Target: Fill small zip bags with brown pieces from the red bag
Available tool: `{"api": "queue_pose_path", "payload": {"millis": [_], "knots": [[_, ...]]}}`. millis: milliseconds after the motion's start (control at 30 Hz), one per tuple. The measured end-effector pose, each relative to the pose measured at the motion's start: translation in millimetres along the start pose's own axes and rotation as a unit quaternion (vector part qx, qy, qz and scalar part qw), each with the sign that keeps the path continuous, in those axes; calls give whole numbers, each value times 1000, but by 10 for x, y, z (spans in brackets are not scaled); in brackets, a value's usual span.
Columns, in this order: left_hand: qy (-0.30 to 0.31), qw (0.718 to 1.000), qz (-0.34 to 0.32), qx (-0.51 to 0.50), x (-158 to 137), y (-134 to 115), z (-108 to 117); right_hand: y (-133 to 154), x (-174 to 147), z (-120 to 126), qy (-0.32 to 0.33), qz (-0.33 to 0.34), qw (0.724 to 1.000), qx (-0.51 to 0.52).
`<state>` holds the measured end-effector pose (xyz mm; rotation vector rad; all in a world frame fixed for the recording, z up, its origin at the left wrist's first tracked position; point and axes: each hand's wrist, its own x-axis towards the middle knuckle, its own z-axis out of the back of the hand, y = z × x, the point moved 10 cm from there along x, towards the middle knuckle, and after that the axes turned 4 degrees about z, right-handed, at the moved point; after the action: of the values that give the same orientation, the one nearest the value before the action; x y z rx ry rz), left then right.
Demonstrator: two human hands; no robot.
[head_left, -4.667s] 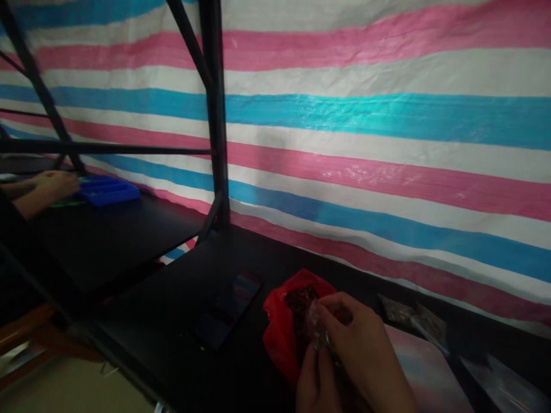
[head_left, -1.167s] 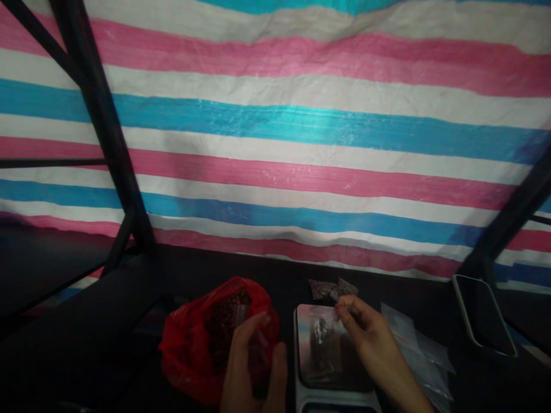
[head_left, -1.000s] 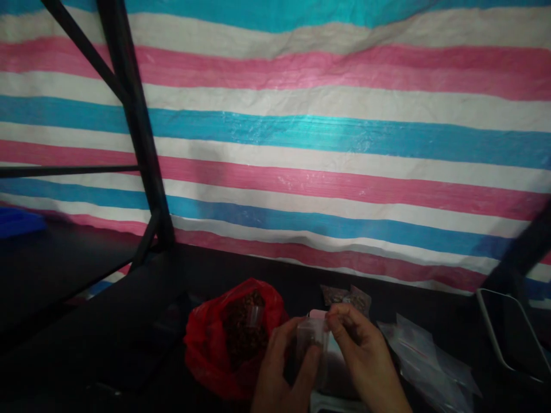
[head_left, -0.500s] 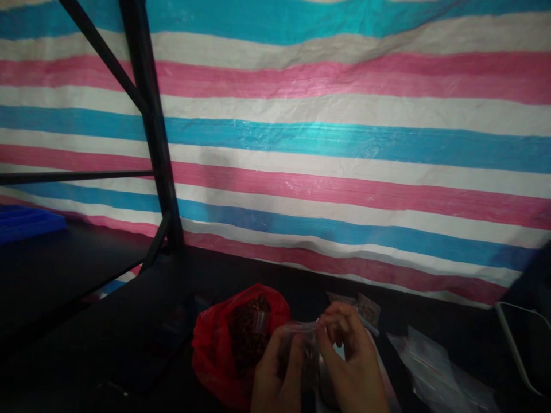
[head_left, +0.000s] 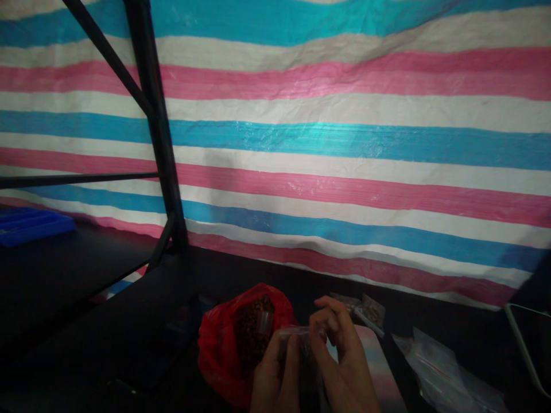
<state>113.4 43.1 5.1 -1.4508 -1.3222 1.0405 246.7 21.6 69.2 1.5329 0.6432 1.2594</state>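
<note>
My left hand [head_left: 276,370] pinches the left side of a small clear zip bag [head_left: 297,331] near its top edge. At the bag's right end, the thumb and forefinger of my right hand [head_left: 342,358] close on the same edge, its other fingers raised. The lower part of the zip bag is dark and partly hidden by my hands. Just left of them stands an open red plastic bag [head_left: 219,350] holding brown, crumbly dried pieces [head_left: 252,338]. A small clear plastic piece [head_left: 264,322] rests on those pieces.
Filled small bags [head_left: 371,312] lie behind my right hand. A pale flat item [head_left: 379,367] sits beneath it. Several clear bags [head_left: 443,367] lie to the right, near a light-rimmed object [head_left: 527,344]. A black frame post [head_left: 161,143] and a blue tray [head_left: 34,223] are at left.
My right hand has shifted slightly left along the bag's top edge, uncovering more of the pale flat item. The whole view has moved a little.
</note>
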Motion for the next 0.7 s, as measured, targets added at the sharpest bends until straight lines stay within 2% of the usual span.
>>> {"api": "queue_pose_path", "payload": {"millis": [100, 267, 400, 567, 700], "knots": [[-5, 1000, -14, -6, -4, -45, 17, -59, -17, -96, 34, -4, 999, 9], [-28, 999, -42, -2, -11, -180, 80, -24, -6, -77, 16, 15, 1000, 11], [-38, 998, -51, -4, -6, -218, 105, 21, 12, -152, 46, 18, 999, 18], [-74, 996, -53, 5, -15, -239, 221, 62, 8, -172, 21, 30, 999, 5], [-13, 998, -57, 21, 36, -299, 238, 71, -22, -236, 43, 20, 999, -4]]}}
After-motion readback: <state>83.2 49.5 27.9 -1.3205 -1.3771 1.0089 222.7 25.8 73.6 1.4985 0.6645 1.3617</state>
